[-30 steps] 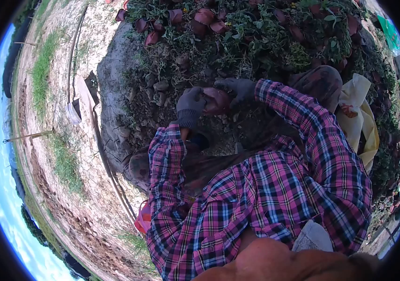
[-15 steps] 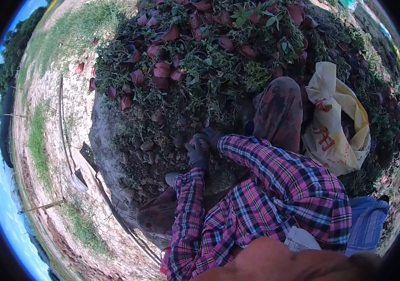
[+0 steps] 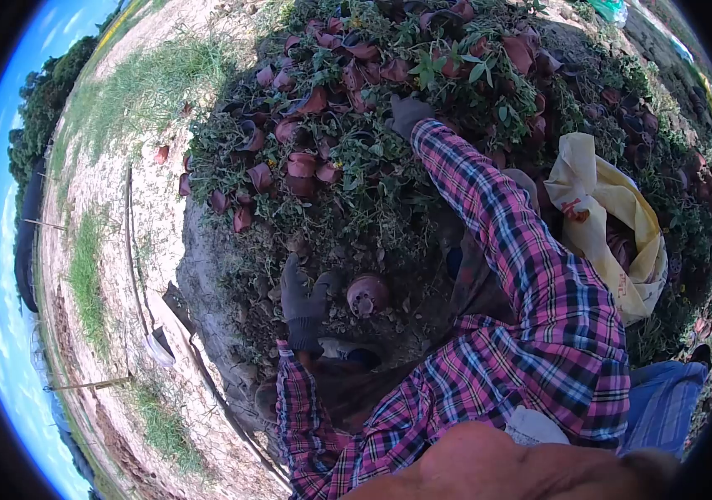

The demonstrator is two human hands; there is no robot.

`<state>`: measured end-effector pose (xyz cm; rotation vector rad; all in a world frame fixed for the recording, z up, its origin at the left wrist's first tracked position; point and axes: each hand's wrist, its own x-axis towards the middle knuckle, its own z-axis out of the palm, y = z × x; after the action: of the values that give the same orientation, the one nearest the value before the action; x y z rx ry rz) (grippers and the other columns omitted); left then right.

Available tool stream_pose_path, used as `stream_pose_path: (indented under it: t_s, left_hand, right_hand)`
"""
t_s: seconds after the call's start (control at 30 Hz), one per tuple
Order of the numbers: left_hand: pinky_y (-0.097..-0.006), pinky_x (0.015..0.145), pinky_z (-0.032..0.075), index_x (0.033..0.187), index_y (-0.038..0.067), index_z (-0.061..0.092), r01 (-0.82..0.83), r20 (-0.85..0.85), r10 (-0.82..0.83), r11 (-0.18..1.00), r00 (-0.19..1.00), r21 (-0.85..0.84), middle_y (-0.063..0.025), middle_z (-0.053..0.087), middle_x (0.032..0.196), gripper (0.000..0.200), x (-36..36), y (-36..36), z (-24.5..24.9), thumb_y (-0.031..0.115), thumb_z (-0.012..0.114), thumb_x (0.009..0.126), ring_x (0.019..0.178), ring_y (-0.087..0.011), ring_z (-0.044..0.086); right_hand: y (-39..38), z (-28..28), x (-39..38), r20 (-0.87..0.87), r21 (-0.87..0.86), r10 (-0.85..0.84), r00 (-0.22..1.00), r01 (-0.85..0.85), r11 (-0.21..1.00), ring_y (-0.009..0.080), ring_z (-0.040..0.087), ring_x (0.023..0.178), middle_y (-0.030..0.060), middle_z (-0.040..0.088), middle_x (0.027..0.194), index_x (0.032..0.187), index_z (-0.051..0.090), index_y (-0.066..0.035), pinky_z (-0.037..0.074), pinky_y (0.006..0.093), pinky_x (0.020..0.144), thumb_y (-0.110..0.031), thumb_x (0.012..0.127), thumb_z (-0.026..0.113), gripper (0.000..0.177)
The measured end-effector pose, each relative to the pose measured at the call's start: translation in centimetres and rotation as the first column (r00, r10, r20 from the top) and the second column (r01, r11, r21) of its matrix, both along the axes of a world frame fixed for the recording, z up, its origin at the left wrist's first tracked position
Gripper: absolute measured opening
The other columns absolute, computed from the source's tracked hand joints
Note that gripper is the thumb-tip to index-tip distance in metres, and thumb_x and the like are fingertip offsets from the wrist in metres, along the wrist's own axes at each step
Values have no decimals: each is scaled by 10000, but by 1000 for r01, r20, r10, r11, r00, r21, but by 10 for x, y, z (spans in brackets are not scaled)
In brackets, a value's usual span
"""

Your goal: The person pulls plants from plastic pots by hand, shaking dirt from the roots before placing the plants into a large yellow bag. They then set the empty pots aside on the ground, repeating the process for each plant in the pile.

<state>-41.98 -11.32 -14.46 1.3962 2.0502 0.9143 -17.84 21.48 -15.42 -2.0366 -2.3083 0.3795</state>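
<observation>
My left hand (image 3: 306, 298), in a dark grey glove, is over the bare soil with thumb and fingers spread, holding nothing. To its right a reddish-brown plastic plant pot (image 3: 367, 295) rests on the soil, its holed base showing. My right hand (image 3: 411, 116), gloved too, is stretched far forward into the heap of weeds and pots. Its fingers look apart, partly blurred into the leaves, and nothing shows in them. Close by that hand are reddish pots (image 3: 357, 77) and green weeds (image 3: 431, 71).
A yellowish woven sack (image 3: 585, 179) with red print stands open on my right. Several more reddish pots (image 3: 301, 171) lie tangled in the weeds ahead. On the left, a long-handled tool (image 3: 131, 250) lies on sunlit ground. My shoe (image 3: 347, 352) is below my left hand.
My hands were together low over the soil. The right has gone far forward into the weeds; the left has moved left and spread open. The pot on the soil now shows between my arms.
</observation>
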Motion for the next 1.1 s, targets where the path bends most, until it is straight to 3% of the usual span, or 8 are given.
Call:
stream_pose_path:
  t_s: [0.2, 0.37, 0.43, 0.57, 0.77, 0.87, 1.03, 1.1]
  left_hand:
    - [-218, 657, 472, 1099, 12, 519, -274, 471, 306, 952, 827, -137, -38, 607, 896, 345, -34, -10, -34, 128, 646, 801, 757, -92, 569]
    - [-213, 566, 457, 1086, 29, 527, -146, 858, 92, 989, 505, -20, -43, 600, 848, 266, -21, 10, -36, 88, 589, 835, 673, -90, 560]
    - [-213, 548, 441, 1086, 21, 523, -224, 755, 301, 952, 582, -207, -47, 594, 851, 259, -2, 22, -1, 115, 572, 850, 615, -89, 530]
    - [-266, 493, 493, 1149, 28, 492, -168, 841, 161, 982, 517, -85, -71, 619, 812, 327, 4, 28, -9, 180, 542, 863, 588, -147, 602]
    - [-246, 439, 460, 1164, 6, 495, -133, 765, 200, 980, 612, -150, -91, 621, 792, 329, -13, 22, -24, 42, 503, 836, 531, -149, 585]
    - [-246, 419, 465, 1150, 3, 502, -166, 745, 216, 976, 631, -143, -100, 627, 733, 335, -14, 19, -24, -12, 478, 816, 501, -168, 596]
    - [-214, 395, 398, 1083, 9, 595, -337, 755, 237, 941, 611, -23, -75, 650, 871, 383, -21, 11, -33, -96, 397, 772, 458, -87, 520]
    - [-260, 677, 492, 1072, 9, 604, -258, 592, 148, 960, 792, 106, -70, 639, 935, 367, -43, 11, -64, -88, 410, 776, 750, -130, 605]
  right_hand:
    - [6, -10, -8, 165, -58, 161, 973, -154, 986, 280, 603, 918, 114, 599, 1046, 1031, 568, -75, 483, 391, 788, -129, 842, 478, 216]
    - [-15, 3, -43, -123, 122, 477, 870, -464, 877, 246, 615, 802, 116, 627, 830, 999, 579, -47, 485, 364, 689, -104, 813, 530, 201]
    - [-33, -6, -59, -456, 103, 528, 716, -547, 831, 203, 618, 716, 106, 618, 759, 985, 579, -31, 488, 342, 613, -99, 814, 542, 188]
    - [-123, 31, -96, -659, -295, 331, 676, -637, 712, 132, 552, 505, 99, 605, 750, 1010, 567, -24, 452, 282, 459, -123, 841, 530, 199]
    - [-154, -27, -115, -613, -132, 504, 608, -708, 694, 242, 620, 686, 121, 630, 796, 1013, 585, -85, 484, 345, 605, -235, 790, 577, 269]
    - [-163, -14, -119, -587, -354, 330, 739, -601, 717, 250, 613, 686, 109, 627, 719, 879, 636, -108, 473, 361, 618, -239, 712, 641, 212]
    - [-158, -18, -118, -781, 88, 519, 347, -761, 642, 160, 527, 655, 95, 566, 705, 835, 540, -44, 426, 318, 608, -119, 700, 648, 188]
    - [-157, -32, -125, -656, 220, 693, 299, -803, 554, 249, 556, 636, 132, 559, 707, 840, 520, -42, 431, 338, 596, -152, 718, 639, 203]
